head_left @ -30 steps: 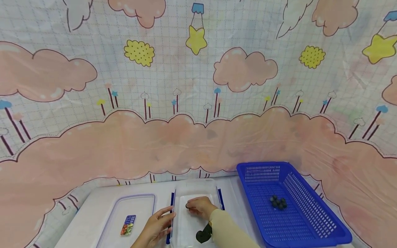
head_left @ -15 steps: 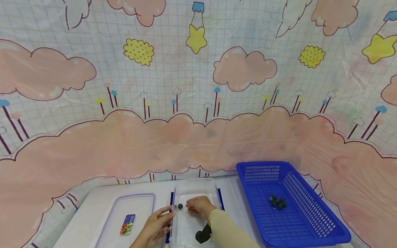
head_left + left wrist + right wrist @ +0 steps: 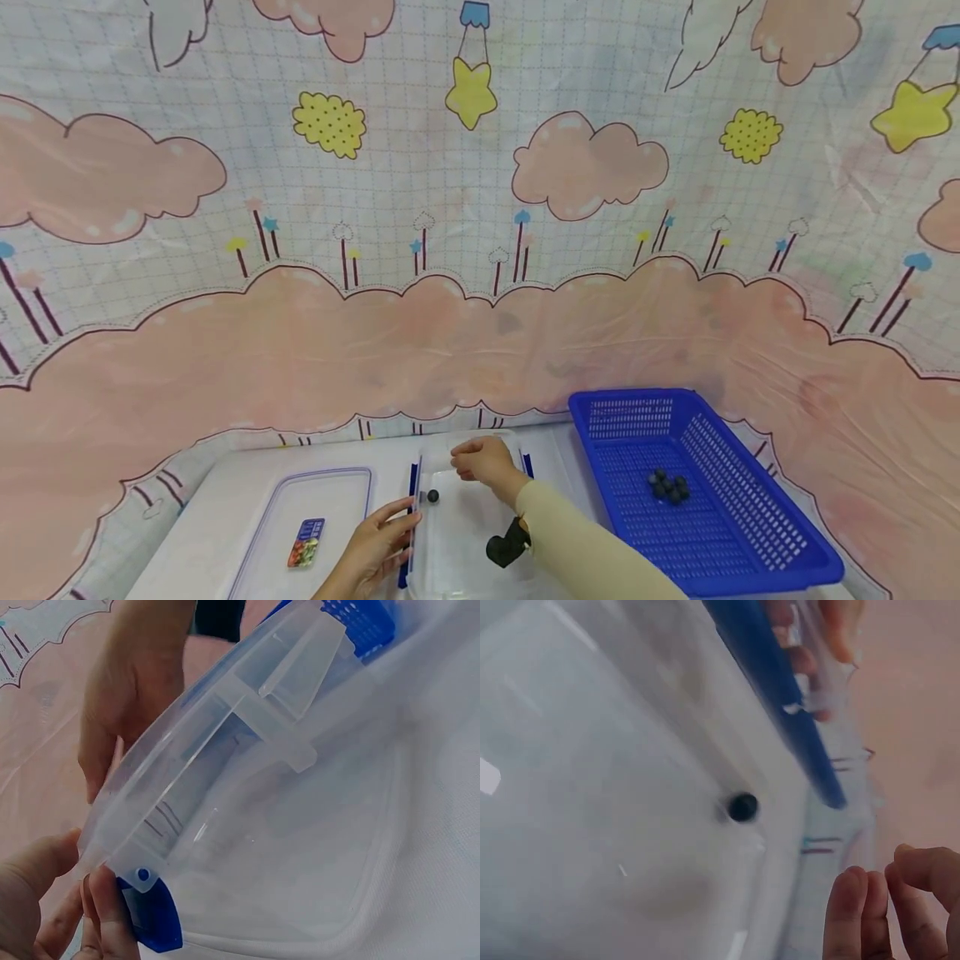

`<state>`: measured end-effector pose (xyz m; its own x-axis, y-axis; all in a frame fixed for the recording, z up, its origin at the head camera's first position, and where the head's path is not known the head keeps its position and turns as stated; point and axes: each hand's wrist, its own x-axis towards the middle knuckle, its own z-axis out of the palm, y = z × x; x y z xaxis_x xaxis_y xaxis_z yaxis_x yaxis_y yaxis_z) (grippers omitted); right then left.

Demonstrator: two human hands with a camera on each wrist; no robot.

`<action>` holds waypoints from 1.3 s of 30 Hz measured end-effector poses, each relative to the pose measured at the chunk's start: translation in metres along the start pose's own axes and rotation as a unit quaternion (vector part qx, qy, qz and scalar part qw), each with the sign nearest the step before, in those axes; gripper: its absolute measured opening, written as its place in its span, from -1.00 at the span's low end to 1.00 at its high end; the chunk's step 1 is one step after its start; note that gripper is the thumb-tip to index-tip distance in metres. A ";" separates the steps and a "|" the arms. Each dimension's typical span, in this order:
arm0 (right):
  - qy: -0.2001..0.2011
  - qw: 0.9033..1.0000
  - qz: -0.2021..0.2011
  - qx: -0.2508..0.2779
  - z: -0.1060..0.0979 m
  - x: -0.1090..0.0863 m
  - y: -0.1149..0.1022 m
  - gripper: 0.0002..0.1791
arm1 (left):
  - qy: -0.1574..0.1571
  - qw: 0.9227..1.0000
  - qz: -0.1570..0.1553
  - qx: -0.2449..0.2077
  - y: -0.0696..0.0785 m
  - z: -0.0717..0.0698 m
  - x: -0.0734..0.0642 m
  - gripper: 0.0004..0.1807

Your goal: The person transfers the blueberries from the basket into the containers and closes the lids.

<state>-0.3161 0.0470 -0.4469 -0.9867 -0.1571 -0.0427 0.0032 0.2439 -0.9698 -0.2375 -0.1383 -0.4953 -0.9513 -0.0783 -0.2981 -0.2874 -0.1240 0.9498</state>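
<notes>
A clear plastic food container (image 3: 461,550) with blue side latches sits in front of me. My left hand (image 3: 375,546) grips its left side, thumb at the rim (image 3: 97,825) and fingers beside a blue latch (image 3: 154,915). One blueberry (image 3: 433,497) lies inside by the left wall; the right wrist view shows the same dark blueberry (image 3: 743,807) near a corner. My right hand (image 3: 487,462) is raised over the container's far end, fingers loosely bent and nothing between them. In the right wrist view its fingertips (image 3: 847,889) are beyond the wall.
On the right stands a blue slotted basket (image 3: 750,575) with several blueberries (image 3: 669,486). A clear lid (image 3: 255,533) bearing a fruit sticker (image 3: 306,542) lies on the white table at left. A black device (image 3: 506,546) hangs under the right sleeve. A patterned cloth rises behind.
The blueberry has left my right fingers and now rests on the container floor. My right hand has risen away towards the container's far end. My left hand holds its place.
</notes>
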 end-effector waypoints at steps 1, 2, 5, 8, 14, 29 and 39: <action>0.000 1.000 -0.020 -0.013 -0.006 -0.001 -0.006 -0.79 | -0.001 1.000 0.000 -0.002 0.000 0.000 0.000 -0.42; 0.002 0.999 -0.036 -0.024 -0.014 -0.002 -0.012 -0.80 | -0.002 1.000 0.001 -0.003 0.000 0.000 -0.001 -0.42; 0.018 0.996 -0.066 -0.058 -0.039 -0.004 -0.025 -0.80 | -0.008 1.000 0.003 -0.003 0.000 -0.001 -0.002 -0.41; 0.042 0.992 -0.077 -0.096 -0.071 -0.004 -0.032 -0.80 | -0.011 1.000 0.002 -0.002 0.000 0.000 -0.002 -0.40; 0.083 0.984 -0.065 -0.141 -0.144 -0.008 -0.029 -0.76 | -0.007 1.000 0.001 -0.007 0.000 0.000 0.000 -0.40; 0.144 0.974 0.020 -0.171 -0.278 -0.034 0.028 -0.47 | 0.012 1.000 -0.001 0.006 0.003 -0.006 0.000 -0.39; 0.177 0.951 0.035 -0.252 -0.295 -0.043 0.076 -0.56 | 0.013 1.000 0.004 0.007 0.001 -0.009 -0.002 -0.36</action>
<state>-0.3214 0.3545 -0.4480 -0.9803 0.1860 0.0667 0.0805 0.6843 -0.7248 -0.2348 -0.1473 -0.4945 -0.9504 -0.1049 -0.2929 -0.2817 -0.1093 0.9532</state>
